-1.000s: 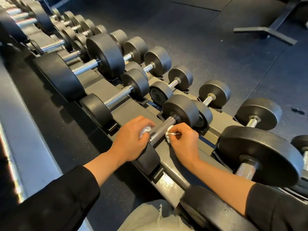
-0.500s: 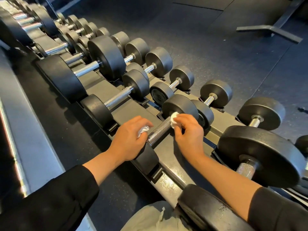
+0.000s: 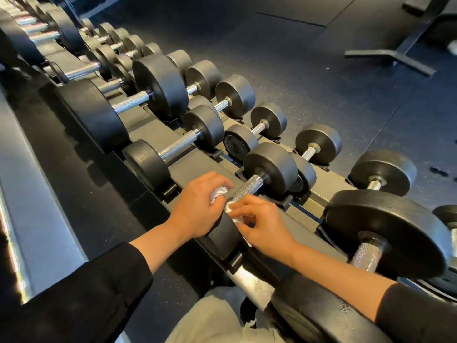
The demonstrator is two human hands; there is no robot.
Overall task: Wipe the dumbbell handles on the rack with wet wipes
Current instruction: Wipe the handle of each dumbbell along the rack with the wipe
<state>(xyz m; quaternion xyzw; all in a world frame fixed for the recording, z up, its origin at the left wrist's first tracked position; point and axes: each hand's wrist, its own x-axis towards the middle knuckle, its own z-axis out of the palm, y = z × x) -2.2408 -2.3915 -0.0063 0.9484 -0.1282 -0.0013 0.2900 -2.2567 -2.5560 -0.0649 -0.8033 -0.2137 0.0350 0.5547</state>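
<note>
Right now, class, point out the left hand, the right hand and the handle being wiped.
left hand [image 3: 195, 209], head view, its back.
right hand [image 3: 265, 225], head view, its back.
handle [image 3: 247, 188], head view, bare knurled middle.

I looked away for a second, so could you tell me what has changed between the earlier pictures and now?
The right hand slid its wet wipe along the dumbbell handle, from the far weight back to the near end. The left hand kept gripping its own wipe there; the dumbbell stayed racked.
</note>
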